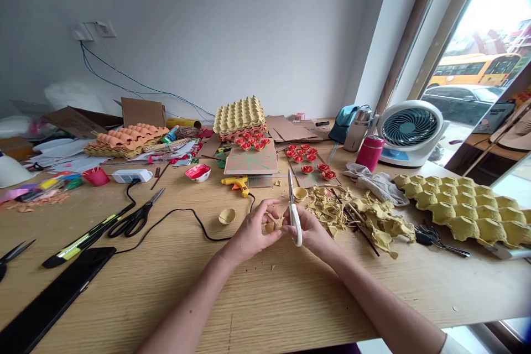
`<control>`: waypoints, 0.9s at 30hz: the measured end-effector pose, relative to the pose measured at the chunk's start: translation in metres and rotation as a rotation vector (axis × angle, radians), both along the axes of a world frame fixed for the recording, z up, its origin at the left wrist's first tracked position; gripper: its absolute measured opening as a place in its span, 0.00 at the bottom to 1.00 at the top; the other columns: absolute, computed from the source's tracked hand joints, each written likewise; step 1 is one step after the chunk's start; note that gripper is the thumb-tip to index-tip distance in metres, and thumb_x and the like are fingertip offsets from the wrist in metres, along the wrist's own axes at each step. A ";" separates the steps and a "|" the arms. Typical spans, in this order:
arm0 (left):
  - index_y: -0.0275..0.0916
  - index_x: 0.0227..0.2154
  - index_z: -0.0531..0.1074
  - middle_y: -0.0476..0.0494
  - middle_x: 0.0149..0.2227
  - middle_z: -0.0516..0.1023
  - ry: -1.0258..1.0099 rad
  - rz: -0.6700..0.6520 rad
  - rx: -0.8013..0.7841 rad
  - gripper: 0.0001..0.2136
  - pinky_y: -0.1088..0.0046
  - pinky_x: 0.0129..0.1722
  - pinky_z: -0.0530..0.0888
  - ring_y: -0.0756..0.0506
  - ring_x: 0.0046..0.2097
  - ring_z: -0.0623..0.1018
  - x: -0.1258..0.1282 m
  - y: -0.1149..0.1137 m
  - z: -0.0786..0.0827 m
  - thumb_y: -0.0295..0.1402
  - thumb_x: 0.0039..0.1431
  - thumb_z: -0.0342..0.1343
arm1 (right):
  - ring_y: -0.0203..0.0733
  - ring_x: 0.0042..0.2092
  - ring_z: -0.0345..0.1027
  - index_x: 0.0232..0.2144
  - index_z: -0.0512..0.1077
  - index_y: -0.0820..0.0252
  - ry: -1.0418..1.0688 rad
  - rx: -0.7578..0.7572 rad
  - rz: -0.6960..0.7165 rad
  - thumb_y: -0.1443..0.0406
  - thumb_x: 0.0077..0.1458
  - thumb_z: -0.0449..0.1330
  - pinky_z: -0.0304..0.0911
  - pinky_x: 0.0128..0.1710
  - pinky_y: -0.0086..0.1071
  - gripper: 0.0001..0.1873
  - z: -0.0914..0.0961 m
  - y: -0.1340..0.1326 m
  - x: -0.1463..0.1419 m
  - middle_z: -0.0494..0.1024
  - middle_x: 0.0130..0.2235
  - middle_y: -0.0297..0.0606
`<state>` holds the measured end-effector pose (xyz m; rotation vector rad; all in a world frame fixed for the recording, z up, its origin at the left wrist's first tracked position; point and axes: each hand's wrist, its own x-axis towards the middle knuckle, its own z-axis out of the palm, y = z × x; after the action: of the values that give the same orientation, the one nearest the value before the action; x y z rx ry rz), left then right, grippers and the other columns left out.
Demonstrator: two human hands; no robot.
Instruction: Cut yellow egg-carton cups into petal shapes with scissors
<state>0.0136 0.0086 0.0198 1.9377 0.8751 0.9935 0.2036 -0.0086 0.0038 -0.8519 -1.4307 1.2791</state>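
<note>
My left hand point(254, 229) is closed on a small yellowish egg carton piece point(270, 227), mostly hidden by the fingers. In my right hand point(312, 230) is a pair of white-handled scissors point(295, 220), blades pointing up and away from me. The fingertips of both hands almost meet around the carton piece. One cut carton cup point(227, 216) rests on the table left of my hands, and another cup point(300, 194) lies just behind the scissors. Torn carton scraps point(332, 207) are heaped to the right.
A yellow glue gun point(236, 183) lies behind my hands, its cord running left. Red paper flowers point(307, 168) sit on cardboard. At right are an egg tray point(464, 207), a fan point(410, 131) and a red can point(370, 152); black scissors point(135, 218) and a cutter point(81, 240) lie left.
</note>
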 end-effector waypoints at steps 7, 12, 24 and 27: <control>0.45 0.63 0.57 0.43 0.45 0.74 0.080 0.053 0.044 0.39 0.58 0.57 0.70 0.42 0.49 0.75 0.006 -0.001 -0.016 0.28 0.48 0.66 | 0.34 0.28 0.58 0.36 0.67 0.56 0.131 -0.088 -0.089 0.52 0.44 0.71 0.56 0.28 0.29 0.24 -0.003 0.001 0.000 0.68 0.30 0.30; 0.42 0.63 0.58 0.44 0.40 0.75 -0.012 0.080 -0.010 0.36 0.63 0.50 0.72 0.44 0.43 0.76 0.012 0.000 -0.021 0.26 0.51 0.62 | 0.34 0.28 0.58 0.35 0.68 0.57 0.163 -0.095 -0.140 0.53 0.42 0.72 0.56 0.28 0.30 0.23 -0.004 0.002 0.001 0.67 0.30 0.30; 0.40 0.51 0.70 0.49 0.36 0.76 -0.547 0.084 -0.570 0.29 0.76 0.37 0.69 0.50 0.38 0.74 0.022 -0.007 -0.007 0.32 0.43 0.70 | 0.39 0.33 0.63 0.36 0.64 0.55 -0.084 0.153 -0.254 0.49 0.52 0.64 0.63 0.34 0.33 0.20 -0.003 0.000 -0.007 0.69 0.34 0.34; 0.41 0.49 0.71 0.50 0.36 0.75 -0.596 0.120 -0.591 0.28 0.78 0.33 0.67 0.52 0.34 0.72 0.021 -0.005 -0.008 0.30 0.42 0.69 | 0.41 0.34 0.62 0.33 0.63 0.55 -0.265 0.241 -0.327 0.54 0.55 0.62 0.60 0.38 0.34 0.14 -0.004 -0.002 -0.005 0.69 0.32 0.34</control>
<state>0.0347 0.0036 0.0119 1.0231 0.8132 1.1371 0.1987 -0.0104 -0.0006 -1.0662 -1.5376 0.7524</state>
